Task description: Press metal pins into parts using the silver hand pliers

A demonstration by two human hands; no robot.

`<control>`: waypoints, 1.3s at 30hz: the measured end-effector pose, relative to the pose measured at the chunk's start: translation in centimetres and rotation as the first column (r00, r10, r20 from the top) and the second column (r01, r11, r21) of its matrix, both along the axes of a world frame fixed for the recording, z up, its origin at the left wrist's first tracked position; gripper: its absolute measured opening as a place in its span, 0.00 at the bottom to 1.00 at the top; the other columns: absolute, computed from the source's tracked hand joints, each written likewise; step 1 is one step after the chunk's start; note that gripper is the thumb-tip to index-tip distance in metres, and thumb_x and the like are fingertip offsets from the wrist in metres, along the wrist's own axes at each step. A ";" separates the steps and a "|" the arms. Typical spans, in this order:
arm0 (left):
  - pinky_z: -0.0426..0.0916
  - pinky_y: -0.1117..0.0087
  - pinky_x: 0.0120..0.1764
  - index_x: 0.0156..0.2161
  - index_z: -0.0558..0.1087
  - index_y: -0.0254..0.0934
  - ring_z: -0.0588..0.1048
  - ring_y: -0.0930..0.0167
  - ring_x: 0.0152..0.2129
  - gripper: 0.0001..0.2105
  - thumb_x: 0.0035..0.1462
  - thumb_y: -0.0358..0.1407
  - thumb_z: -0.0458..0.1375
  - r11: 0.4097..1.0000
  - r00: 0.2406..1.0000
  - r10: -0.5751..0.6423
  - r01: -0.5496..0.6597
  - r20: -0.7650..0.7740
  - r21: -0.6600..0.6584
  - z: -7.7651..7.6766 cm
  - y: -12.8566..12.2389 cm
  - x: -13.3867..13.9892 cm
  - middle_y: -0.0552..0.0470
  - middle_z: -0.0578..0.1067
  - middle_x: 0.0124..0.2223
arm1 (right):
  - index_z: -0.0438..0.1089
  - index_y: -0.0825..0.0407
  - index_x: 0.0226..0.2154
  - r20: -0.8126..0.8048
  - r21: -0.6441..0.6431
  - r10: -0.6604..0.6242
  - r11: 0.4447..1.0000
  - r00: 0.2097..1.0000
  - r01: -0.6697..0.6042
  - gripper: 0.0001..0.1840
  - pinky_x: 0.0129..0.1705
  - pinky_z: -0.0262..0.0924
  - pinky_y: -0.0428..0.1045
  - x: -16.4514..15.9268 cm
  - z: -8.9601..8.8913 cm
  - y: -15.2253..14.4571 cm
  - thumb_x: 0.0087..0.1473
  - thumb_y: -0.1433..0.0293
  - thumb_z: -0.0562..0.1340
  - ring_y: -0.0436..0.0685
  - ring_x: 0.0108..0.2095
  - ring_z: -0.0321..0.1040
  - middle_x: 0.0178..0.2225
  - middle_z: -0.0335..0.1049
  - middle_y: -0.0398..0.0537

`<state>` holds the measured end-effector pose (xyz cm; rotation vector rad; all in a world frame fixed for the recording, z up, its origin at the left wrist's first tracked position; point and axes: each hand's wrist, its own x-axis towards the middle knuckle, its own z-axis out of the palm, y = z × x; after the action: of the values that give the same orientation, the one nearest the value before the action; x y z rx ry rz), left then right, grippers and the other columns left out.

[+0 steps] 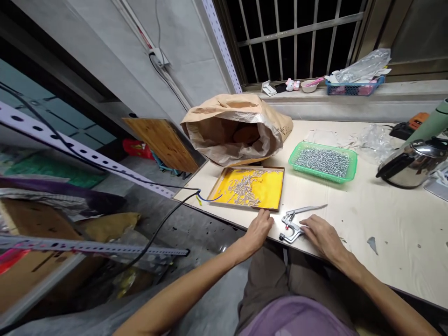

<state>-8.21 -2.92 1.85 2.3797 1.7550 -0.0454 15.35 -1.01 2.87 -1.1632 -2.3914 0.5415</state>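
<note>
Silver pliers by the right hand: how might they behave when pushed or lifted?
The pliers look metallic, so probably stiff and heavy for their size. The spread handles might swing. Lying flat, they should slide rather than roll.

The pliers (297, 228) are smooth metal, the green basket (317, 175) glossy plastic, the sack (278, 122) creased paper, the kettle (408, 165) polished metal.

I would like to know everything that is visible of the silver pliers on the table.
The pliers are silver-grey and look metallic, with a curved frame, a black end piece, a small red part and two handles spread apart. They lie on the pale table, near its front edge, handles toward the right of the picture. The right hand touches the lower handle, partly hiding it.
</note>
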 end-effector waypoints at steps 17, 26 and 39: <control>0.64 0.67 0.42 0.37 0.70 0.36 0.66 0.67 0.39 0.10 0.59 0.24 0.47 0.970 0.974 -0.213 0.201 -0.080 -0.138 -0.2 1.4 -1.7 0.47 0.70 0.37 | 0.70 0.52 0.38 0.071 -0.058 -0.004 0.998 0.997 0.008 0.12 0.37 0.62 0.50 1.3 -1.3 -1.8 0.60 0.71 0.52 0.56 0.35 0.67 0.34 0.69 0.51; 0.65 0.70 0.39 0.33 0.73 0.35 0.70 0.68 0.37 0.08 0.58 0.30 0.51 0.992 0.988 -0.029 0.047 0.153 -0.120 -0.3 1.9 -1.9 0.47 0.73 0.36 | 0.70 0.53 0.40 0.084 -0.071 -0.010 0.997 0.996 0.016 0.11 0.37 0.62 0.51 1.5 -1.9 -2.0 0.60 0.72 0.53 0.57 0.36 0.67 0.35 0.70 0.51; 0.47 0.78 0.15 0.23 0.69 0.33 0.58 0.81 0.11 0.15 0.37 0.43 0.66 0.471 0.452 0.826 -0.221 0.338 -0.854 -0.1 2.1 2.2 0.61 0.64 0.16 | 0.68 0.52 0.42 0.104 0.051 -0.026 0.999 0.994 0.021 0.10 0.35 0.59 0.50 1.5 -3.0 -2.5 0.57 0.74 0.56 0.56 0.34 0.64 0.35 0.69 0.50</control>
<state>-6.02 -0.78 1.76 0.8697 1.5732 0.2538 16.87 -3.54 -0.16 -1.2244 -2.4609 0.4210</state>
